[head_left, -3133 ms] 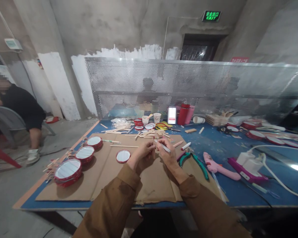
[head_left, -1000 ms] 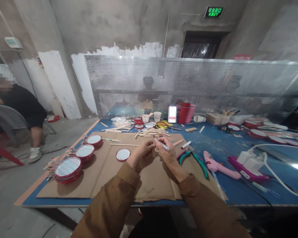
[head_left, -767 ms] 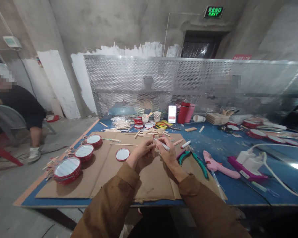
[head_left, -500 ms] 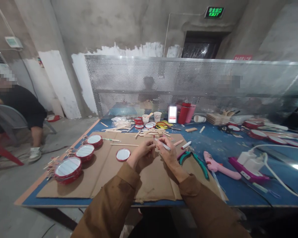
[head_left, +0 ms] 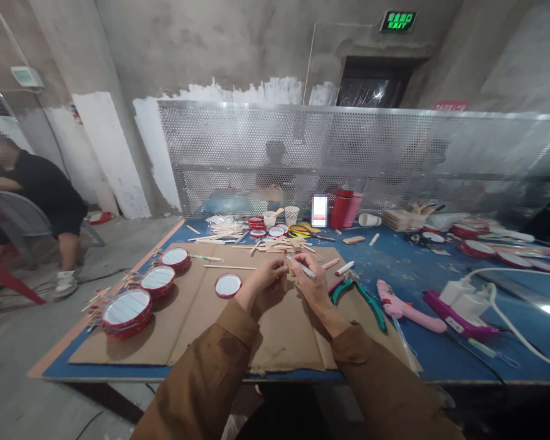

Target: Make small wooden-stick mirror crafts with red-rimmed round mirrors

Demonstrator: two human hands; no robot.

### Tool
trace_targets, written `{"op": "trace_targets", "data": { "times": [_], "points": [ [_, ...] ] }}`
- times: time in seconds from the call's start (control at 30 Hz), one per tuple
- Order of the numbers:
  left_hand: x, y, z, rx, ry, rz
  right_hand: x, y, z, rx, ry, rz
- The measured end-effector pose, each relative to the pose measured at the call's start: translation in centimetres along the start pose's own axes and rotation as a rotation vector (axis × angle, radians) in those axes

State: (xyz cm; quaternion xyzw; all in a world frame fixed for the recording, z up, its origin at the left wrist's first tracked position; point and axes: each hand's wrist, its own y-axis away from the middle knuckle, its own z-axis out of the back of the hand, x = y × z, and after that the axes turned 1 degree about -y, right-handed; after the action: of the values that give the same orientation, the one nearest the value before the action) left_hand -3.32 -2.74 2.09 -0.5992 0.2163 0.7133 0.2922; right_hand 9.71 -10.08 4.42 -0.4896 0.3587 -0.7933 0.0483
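My right hand [head_left: 314, 287] is closed around a white marker [head_left: 307, 270], held at a slant with its tip towards my left hand. The fingers of my left hand [head_left: 266, 282] are pinched together close to that tip; what they hold is too small to make out. Both hands are above a brown cardboard sheet [head_left: 201, 342]. Left of them lies a round, red-rimmed piece with a pale face [head_left: 228, 285]. A thin wooden stick [head_left: 229, 267] lies behind it. Another marker with a red end [head_left: 344, 269] and teal-handled pliers [head_left: 371, 305] are right of my right hand.
Stacks of red-rimmed rounds [head_left: 127, 313] stand along the left. Loose wooden sticks [head_left: 275, 246], paper cups [head_left: 291, 214] and a red bottle [head_left: 341, 209] are at the back. A pink glue gun [head_left: 407, 311] and purple power strip [head_left: 458, 318] lie right. A person [head_left: 41, 189] sits far left.
Both hands stay almost in place, with the marker still in my right hand. The view has shifted very slightly.
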Motion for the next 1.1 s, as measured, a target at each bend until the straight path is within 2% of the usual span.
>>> {"op": "trace_targets", "data": {
  "times": [0.17,0.8,1.1],
  "points": [
    [-0.1,-0.1,-0.1,0.015,-0.005,-0.022,-0.3,0.1,-0.1,0.027,0.014,-0.010],
    [0.1,-0.1,-0.1,0.001,0.005,-0.011,0.8,-0.1,0.2,-0.021,0.012,-0.029],
    [-0.3,0.1,-0.1,0.004,0.027,-0.013,-0.1,0.1,0.0,-0.003,0.037,0.011]
  ]
}}
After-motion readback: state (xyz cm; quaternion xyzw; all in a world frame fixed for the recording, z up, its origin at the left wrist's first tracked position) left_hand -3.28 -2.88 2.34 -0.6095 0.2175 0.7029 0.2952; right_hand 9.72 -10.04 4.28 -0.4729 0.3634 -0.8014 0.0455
